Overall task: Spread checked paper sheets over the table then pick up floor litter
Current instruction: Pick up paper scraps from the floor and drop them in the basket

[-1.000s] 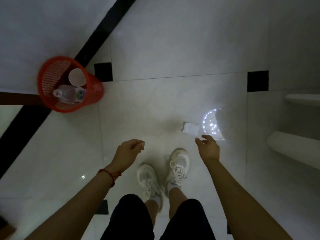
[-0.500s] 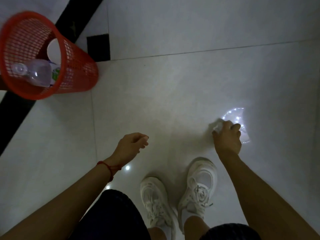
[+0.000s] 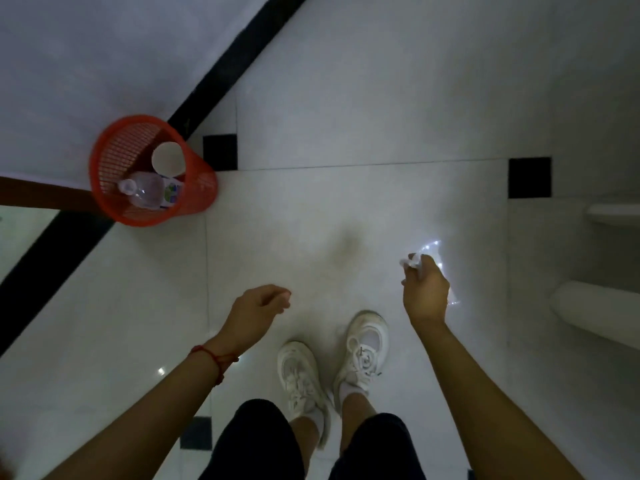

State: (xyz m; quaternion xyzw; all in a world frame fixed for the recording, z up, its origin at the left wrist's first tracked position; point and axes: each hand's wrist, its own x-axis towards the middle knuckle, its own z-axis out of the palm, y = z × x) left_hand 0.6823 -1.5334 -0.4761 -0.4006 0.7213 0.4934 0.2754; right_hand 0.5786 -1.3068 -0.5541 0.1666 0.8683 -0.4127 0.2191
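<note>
White floor [image 3: 346,98], right hand [image 3: 425,292] pinching litter [image 3: 408,264]

- The right hand [image 3: 425,292] was held out ahead over the floor, its back up, fingers closed around a small white scrap [image 3: 408,263].
- The left hand [image 3: 258,311] hung lower, fingers loosely curled, holding nothing.
- Both forearms were bare and reached forward.
</note>
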